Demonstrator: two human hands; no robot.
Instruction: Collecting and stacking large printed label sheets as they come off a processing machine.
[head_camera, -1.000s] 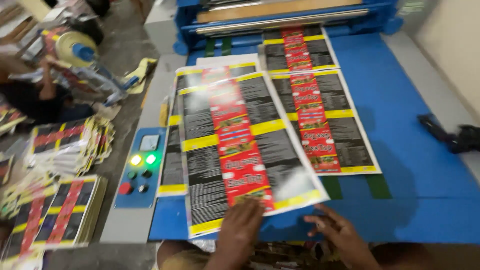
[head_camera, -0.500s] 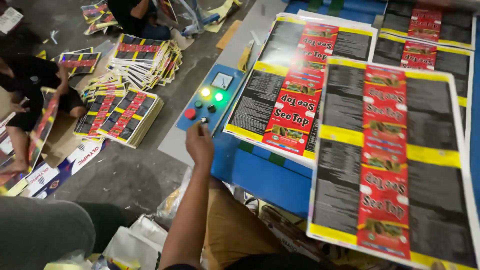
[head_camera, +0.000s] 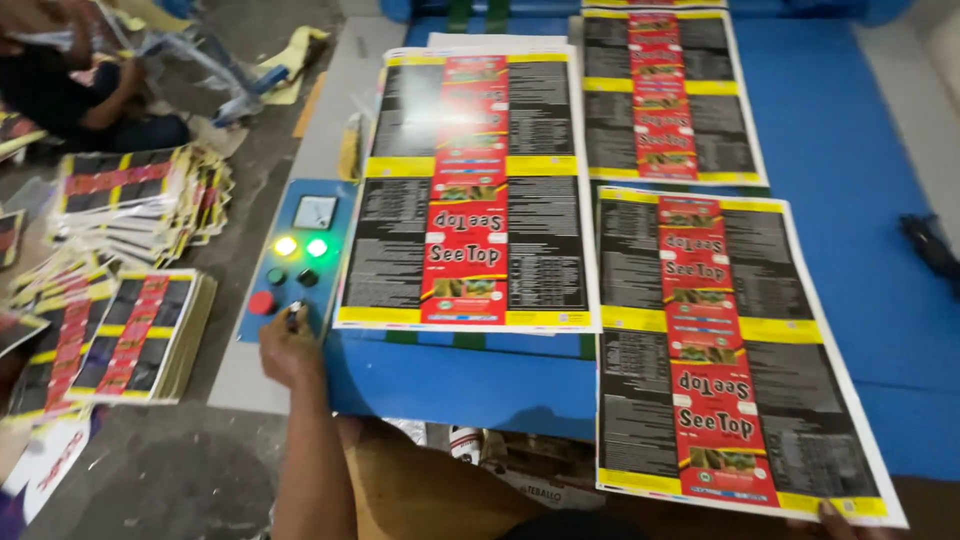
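Blue bench (head_camera: 850, 150) carries three printed sheets. Left hand (head_camera: 287, 345), up from the near sheet (head_camera: 725, 350) a second ago, now presses a switch (head_camera: 293, 312) on the control panel (head_camera: 295, 255), fingers bunched. Right hand (head_camera: 835, 518) barely shows at that sheet's near edge; grip unclear.

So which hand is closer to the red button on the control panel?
Left. The left hand is at the control panel's bottom edge, just right of and below the red button. The right hand is far off, at the near sheet's bottom right corner.
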